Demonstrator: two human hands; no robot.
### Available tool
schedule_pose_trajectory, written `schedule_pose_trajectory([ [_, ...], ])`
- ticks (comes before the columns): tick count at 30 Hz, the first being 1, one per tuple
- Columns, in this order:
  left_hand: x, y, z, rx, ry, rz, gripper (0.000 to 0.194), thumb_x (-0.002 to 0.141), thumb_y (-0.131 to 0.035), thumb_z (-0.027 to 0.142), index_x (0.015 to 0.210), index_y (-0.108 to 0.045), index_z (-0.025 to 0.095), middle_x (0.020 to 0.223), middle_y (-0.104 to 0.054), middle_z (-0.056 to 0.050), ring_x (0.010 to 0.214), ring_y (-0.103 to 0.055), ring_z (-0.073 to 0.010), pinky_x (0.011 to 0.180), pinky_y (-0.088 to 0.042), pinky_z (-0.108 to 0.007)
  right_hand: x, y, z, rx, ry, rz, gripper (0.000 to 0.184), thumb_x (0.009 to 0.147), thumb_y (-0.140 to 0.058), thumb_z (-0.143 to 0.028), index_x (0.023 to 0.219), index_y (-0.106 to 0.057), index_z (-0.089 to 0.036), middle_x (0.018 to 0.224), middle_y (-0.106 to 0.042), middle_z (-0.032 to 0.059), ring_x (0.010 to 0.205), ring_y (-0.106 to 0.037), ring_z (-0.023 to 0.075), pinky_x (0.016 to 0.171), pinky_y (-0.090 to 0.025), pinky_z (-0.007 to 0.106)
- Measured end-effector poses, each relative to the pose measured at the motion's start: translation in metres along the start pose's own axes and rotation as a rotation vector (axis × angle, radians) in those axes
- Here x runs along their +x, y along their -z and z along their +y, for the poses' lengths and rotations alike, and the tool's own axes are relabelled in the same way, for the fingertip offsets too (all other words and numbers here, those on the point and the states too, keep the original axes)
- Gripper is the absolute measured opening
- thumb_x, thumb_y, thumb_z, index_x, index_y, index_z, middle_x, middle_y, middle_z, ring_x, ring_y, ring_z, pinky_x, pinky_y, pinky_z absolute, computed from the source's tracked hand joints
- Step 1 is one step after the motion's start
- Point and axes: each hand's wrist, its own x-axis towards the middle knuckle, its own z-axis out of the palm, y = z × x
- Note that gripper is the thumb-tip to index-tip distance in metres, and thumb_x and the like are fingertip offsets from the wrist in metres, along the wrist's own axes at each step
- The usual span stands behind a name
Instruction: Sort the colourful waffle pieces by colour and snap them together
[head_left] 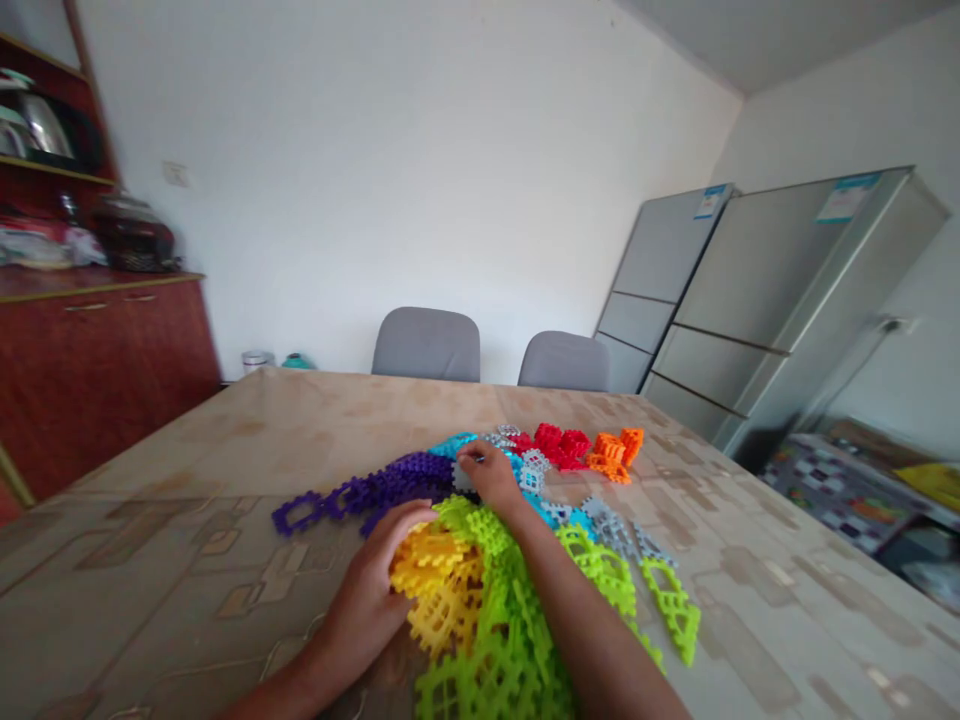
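My left hand (pixel 391 550) curls around a stack of yellow interlocking plastic pieces (pixel 439 560), its fingers and thumb at their left side. Farther out over the pile, my right hand (pixel 489 472) is closed in a pinch at a grey plastic piece (pixel 463 478), partly hidden by the fingers. Lime green pieces (pixel 517 610) lie in a heap beneath and beside my right forearm. Left of that hand runs a row of purple pieces (pixel 405 475), with light blue pieces (pixel 454 443) just behind.
Red pieces (pixel 559 445) and orange pieces (pixel 616 455) sit in groups at the right of the pile, on a patterned table (pixel 187 570). Beyond the far edge stand two grey chairs (pixel 426 343) (pixel 564 360). A red-brown cabinet (pixel 112 345) is at left, fridges (pixel 720 310) at right.
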Motion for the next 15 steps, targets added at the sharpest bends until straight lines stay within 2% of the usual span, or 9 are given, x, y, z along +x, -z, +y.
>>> schedule_pose_trajectory([
  [2,-0.005,0.016,-0.004,0.033,0.012,-0.01,0.07,0.055,-0.05,0.015,0.122,-0.066,0.026,0.133,-0.065,-0.005,0.127,-0.06,-0.0303,0.112,-0.045,-0.044,-0.001,-0.025,-0.018,0.011,0.038,-0.101,0.023,0.1,-0.065,-0.034,0.114,-0.067,-0.015,0.111,-0.069,0.0062,0.094,-0.069,0.0209,0.083,-0.059,0.041],
  [5,-0.013,0.041,-0.011,0.089,0.032,-0.013,0.068,0.059,-0.054,0.016,0.125,-0.066,0.028,0.135,-0.065,-0.004,0.128,-0.059,-0.031,0.113,-0.044,-0.044,-0.002,-0.06,-0.048,0.035,0.106,-0.199,0.019,0.1,-0.064,-0.033,0.106,-0.069,-0.015,0.105,-0.071,0.0048,0.092,-0.07,0.0198,0.083,-0.059,0.04],
  [7,-0.02,0.056,-0.014,0.148,0.008,-0.001,0.064,0.067,-0.055,0.019,0.13,-0.063,0.029,0.136,-0.065,-0.004,0.128,-0.06,-0.0296,0.113,-0.045,-0.042,0.0,-0.078,-0.068,0.05,0.158,-0.231,0.017,0.101,-0.063,-0.031,0.102,-0.069,-0.015,0.101,-0.073,0.0041,0.091,-0.071,0.0192,0.084,-0.059,0.039],
  [9,-0.027,0.07,-0.015,0.226,-0.046,-0.003,0.057,0.08,-0.052,0.023,0.137,-0.057,0.03,0.138,-0.064,-0.003,0.128,-0.061,-0.0264,0.111,-0.047,-0.037,0.005,-0.085,-0.083,0.052,0.206,-0.238,0.015,0.102,-0.063,-0.028,0.103,-0.07,-0.015,0.1,-0.073,0.0035,0.091,-0.071,0.0187,0.084,-0.059,0.039],
  [11,-0.033,0.083,-0.012,0.311,-0.092,-0.027,0.052,0.091,-0.05,0.027,0.143,-0.05,0.034,0.14,-0.063,-0.001,0.128,-0.061,-0.023,0.109,-0.048,-0.032,0.014,-0.074,-0.087,0.026,0.238,-0.218,0.014,0.101,-0.063,-0.027,0.105,-0.07,-0.015,0.1,-0.074,0.0033,0.092,-0.071,0.0187,0.085,-0.059,0.039],
  [12,-0.033,0.089,-0.01,0.352,-0.109,-0.044,0.05,0.094,-0.05,0.029,0.144,-0.048,0.035,0.142,-0.062,0.0,0.129,-0.061,-0.0221,0.109,-0.048,-0.03,0.02,-0.061,-0.084,-0.001,0.242,-0.197,0.014,0.101,-0.063,-0.027,0.105,-0.07,-0.016,0.101,-0.073,0.0034,0.093,-0.071,0.019,0.085,-0.059,0.039],
  [13,-0.032,0.095,-0.009,0.391,-0.12,-0.06,0.048,0.096,-0.051,0.03,0.144,-0.048,0.036,0.144,-0.06,0.001,0.13,-0.059,-0.022,0.11,-0.047,-0.03,0.027,-0.043,-0.078,-0.038,0.237,-0.164,0.014,0.101,-0.064,-0.028,0.105,-0.07,-0.015,0.103,-0.073,0.004,0.095,-0.071,0.0197,0.086,-0.059,0.04],
  [15,-0.023,0.104,-0.009,0.447,-0.132,-0.084,0.046,0.097,-0.053,0.032,0.143,-0.049,0.037,0.147,-0.058,0.001,0.133,-0.057,-0.0239,0.112,-0.045,-0.032,0.04,0.007,-0.055,-0.14,0.186,-0.059,0.017,0.1,-0.065,-0.03,0.107,-0.069,-0.016,0.111,-0.071,0.0059,0.1,-0.069,0.0213,0.089,-0.058,0.043],
])
